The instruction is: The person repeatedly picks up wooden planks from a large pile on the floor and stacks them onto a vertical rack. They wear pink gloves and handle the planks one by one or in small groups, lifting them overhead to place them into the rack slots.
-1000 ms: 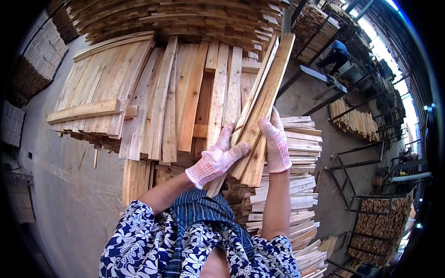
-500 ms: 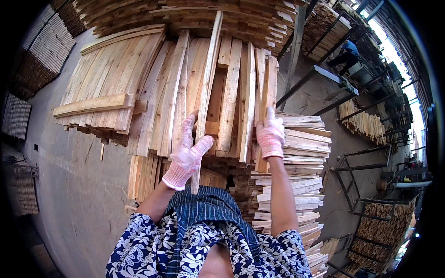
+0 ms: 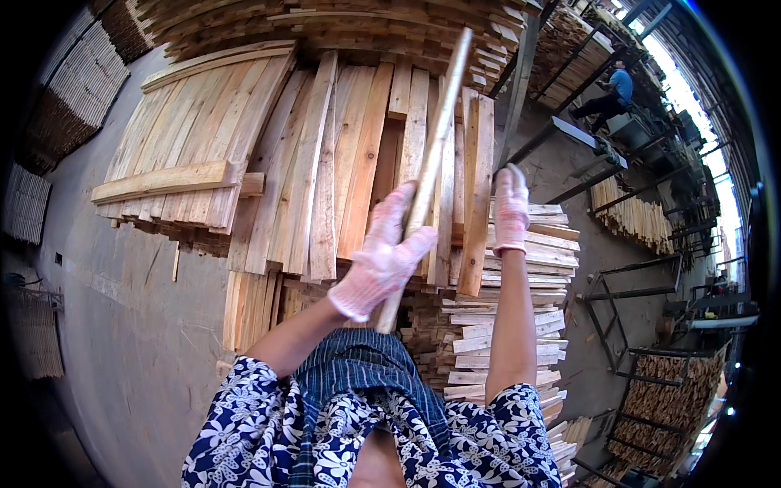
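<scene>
A long, narrow wooden slat stands tilted on its edge over the pile, its near end close to my apron. My left hand, in a pale pinkish knit glove, grips it between thumb and fingers. Beneath lies a layer of loose wooden boards, side by side with gaps between some. Gloved likewise, my right hand is at the right edge of this layer, fingers stretched out. It is beside the rightmost board; whether it touches that board I cannot tell.
On the left, a neat stack of boards has a crosspiece on it. More stacked wood rises behind. Uneven slat ends line my right side. A co-worker in blue is at the far right, near metal frames.
My left hand has carried the slat to the right across the boards. My right hand has shifted right, off the top of the rightmost board to its outer side. The co-worker has straightened up.
</scene>
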The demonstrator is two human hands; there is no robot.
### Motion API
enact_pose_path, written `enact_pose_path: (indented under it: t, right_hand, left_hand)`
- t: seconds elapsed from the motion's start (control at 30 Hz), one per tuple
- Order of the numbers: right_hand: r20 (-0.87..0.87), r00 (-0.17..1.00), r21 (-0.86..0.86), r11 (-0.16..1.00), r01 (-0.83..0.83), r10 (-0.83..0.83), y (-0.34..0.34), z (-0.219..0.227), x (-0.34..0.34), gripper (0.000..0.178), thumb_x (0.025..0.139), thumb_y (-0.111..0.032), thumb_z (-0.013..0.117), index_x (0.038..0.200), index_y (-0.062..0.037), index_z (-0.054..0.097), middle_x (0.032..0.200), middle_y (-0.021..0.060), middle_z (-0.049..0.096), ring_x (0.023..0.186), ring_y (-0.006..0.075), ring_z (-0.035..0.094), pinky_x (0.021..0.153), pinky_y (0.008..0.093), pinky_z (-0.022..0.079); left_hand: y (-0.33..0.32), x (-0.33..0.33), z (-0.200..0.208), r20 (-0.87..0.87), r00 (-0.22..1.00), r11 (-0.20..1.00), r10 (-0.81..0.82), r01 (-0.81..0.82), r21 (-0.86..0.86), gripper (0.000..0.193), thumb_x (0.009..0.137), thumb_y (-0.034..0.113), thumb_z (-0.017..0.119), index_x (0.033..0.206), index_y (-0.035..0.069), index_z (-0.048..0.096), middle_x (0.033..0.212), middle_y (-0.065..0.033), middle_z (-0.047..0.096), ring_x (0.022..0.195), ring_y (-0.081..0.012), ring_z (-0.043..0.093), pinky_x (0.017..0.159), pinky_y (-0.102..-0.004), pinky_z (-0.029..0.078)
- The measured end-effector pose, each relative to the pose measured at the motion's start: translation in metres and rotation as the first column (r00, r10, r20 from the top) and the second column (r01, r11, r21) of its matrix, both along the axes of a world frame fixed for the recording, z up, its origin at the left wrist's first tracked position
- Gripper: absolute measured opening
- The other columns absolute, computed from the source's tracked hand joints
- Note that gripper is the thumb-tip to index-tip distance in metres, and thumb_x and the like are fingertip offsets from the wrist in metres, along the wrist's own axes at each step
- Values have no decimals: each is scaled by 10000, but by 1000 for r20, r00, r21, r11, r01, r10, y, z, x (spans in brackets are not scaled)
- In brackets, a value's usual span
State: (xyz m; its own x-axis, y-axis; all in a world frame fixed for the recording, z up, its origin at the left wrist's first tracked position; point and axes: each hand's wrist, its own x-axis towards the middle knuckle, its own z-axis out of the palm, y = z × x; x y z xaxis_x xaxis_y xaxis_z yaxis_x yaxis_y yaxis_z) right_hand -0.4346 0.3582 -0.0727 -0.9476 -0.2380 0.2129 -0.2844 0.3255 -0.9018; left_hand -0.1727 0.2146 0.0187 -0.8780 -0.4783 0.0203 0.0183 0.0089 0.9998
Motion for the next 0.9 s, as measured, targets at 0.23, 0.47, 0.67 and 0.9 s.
enact_pose_path:
  t: [0.23,0.47,0.67,0.9]
  right_hand:
    - [271,944,-206,969,-135,189,-35,124,51,753,906,-169,703,1556,-89,331,1074,98,661,741,182,640,703,322,546]
    - [-107,994,808,582,92,-10,-61,61,15,711,945,-349,617,1576,-223,317,1314,285,562,1017,395,675,855,488,547]
    - [19,1000,712,702,-12,-2,-83,21,11,608,953,-319,613,1531,-313,424,1235,279,547,1062,456,657,886,508,555]
    - [44,982,563,808,-175,182,-91,8,11,589,946,-367,593,1518,-301,466,1360,353,527,1103,521,626,928,538,515]
  left_hand:
    - [45,-76,-11,91,985,749,-146,170,-641,707,971,416,612,1506,7,397,1255,-293,541,1043,-424,605,932,-480,522]
    - [-16,-113,-88,244,963,204,117,217,-955,503,1012,356,510,1420,64,505,1493,-166,484,1457,-350,383,1207,-544,259]
    - [-20,-99,-100,289,946,272,146,243,-931,508,1019,340,475,1446,65,485,1590,-197,384,1498,-360,322,1237,-515,200]
    - [-21,-95,-100,171,983,372,60,137,-918,580,957,403,584,1389,21,523,1537,-250,423,1445,-413,374,1231,-527,226]
